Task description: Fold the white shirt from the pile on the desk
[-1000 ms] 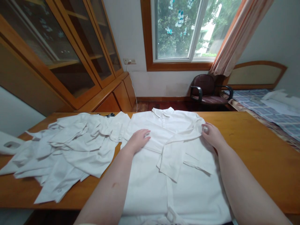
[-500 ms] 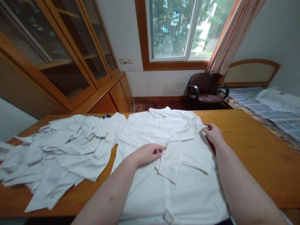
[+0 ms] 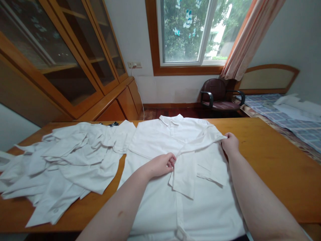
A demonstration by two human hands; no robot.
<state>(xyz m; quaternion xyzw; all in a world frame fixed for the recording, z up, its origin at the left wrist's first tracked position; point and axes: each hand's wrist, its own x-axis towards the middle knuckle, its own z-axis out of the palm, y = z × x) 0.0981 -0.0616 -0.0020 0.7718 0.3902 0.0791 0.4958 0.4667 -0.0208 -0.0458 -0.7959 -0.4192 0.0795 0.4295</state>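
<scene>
A white shirt (image 3: 155,197) lies spread on the wooden table, collar toward the far edge, with its sleeves folded across the front. My left hand (image 3: 164,164) is closed on the folded sleeve (image 3: 187,174) near the middle of the shirt. At the shirt's right side my right hand (image 3: 230,144) pinches the same sleeve near its outer fold, pulling the cloth taut between both hands. The other sleeve's cuff (image 3: 213,177) lies flat under it, to the right.
A heap of white shirts (image 3: 75,157) covers the left of the wooden table (image 3: 271,167). Beyond stand a glass-fronted cabinet (image 3: 100,90), a dark armchair (image 3: 218,95) below the window, and a bed (image 3: 288,113) at the right.
My right hand has moved slightly right with the sleeve's fold, and the sleeve is stretched tighter. The sleeve's cuff end has shifted a little to the right. My left hand's fingers have curled in.
</scene>
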